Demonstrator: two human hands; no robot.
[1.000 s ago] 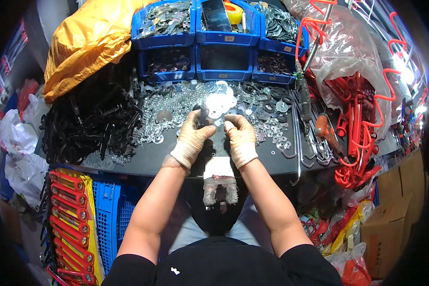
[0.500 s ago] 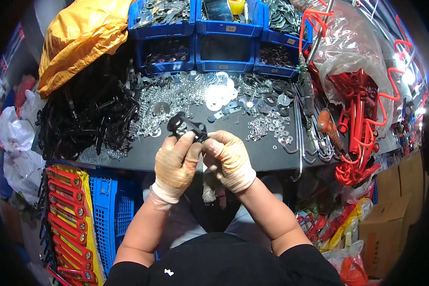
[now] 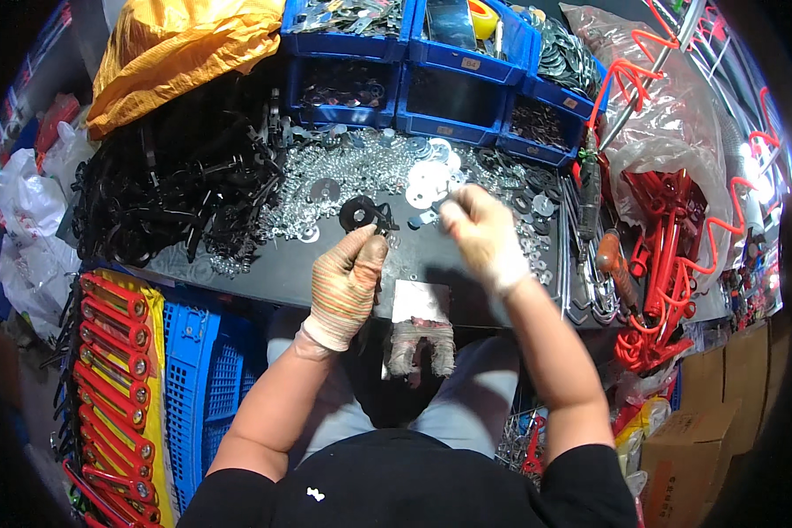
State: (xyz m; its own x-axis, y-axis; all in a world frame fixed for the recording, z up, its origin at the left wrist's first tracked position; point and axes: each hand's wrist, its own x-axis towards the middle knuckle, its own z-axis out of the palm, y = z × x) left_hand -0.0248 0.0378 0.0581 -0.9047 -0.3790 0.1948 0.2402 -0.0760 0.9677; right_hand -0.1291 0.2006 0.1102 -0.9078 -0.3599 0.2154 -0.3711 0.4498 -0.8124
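In a striped work glove, my left hand [image 3: 348, 286] is closed, thumb and fingers pinching a black part with a round ring at one end [image 3: 358, 211]. The part is held up above the dark worktop. My right hand [image 3: 486, 236], gloved too, is smeared by motion beside the bright pile of large round washers [image 3: 429, 183]. Whether its fingers hold anything cannot be made out. Small shiny metal pieces [image 3: 326, 163] are heaped beyond my left hand, with a dark disc [image 3: 325, 190] lying among them.
Blue bins [image 3: 453, 62] of metal parts line the back. Black parts [image 3: 185, 194] pile at left under an orange sack [image 3: 180, 57]. At right are bent metal rods [image 3: 568, 238], an orange-handled tool [image 3: 616, 257], a red coiled hose [image 3: 717, 224] and bagged red parts [image 3: 669, 211].
My right hand has left the black part and moved right, toward the washers. My left hand keeps hold of the part. The view has shifted slightly.
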